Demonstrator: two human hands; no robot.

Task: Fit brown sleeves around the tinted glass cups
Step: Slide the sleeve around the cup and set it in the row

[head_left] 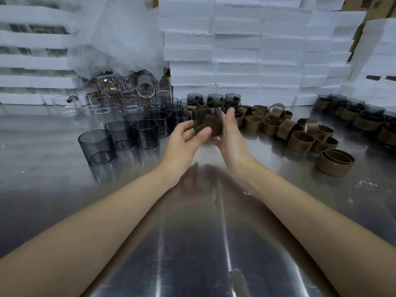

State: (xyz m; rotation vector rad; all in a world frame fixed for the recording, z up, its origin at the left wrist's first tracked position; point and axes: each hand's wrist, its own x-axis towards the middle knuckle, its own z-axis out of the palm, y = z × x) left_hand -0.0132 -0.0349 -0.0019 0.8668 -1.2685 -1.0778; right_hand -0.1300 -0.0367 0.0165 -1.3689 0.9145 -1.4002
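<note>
We hold one smoky tinted glass cup [206, 122] just above centre. Our left hand [188, 136] curls round its left side and our right hand [229, 129] grips its right side. Blur hides whether a sleeve is on it. We judge the slick glass could slip and strike the bare tinted cups [128, 129] at 9 o'clock. Loose brown ring-shaped sleeves [300, 136] lie at 3 o'clock on the reflective steel table [203, 232]. White foam blocks [235, 50] are stacked at 12 o'clock.
</note>
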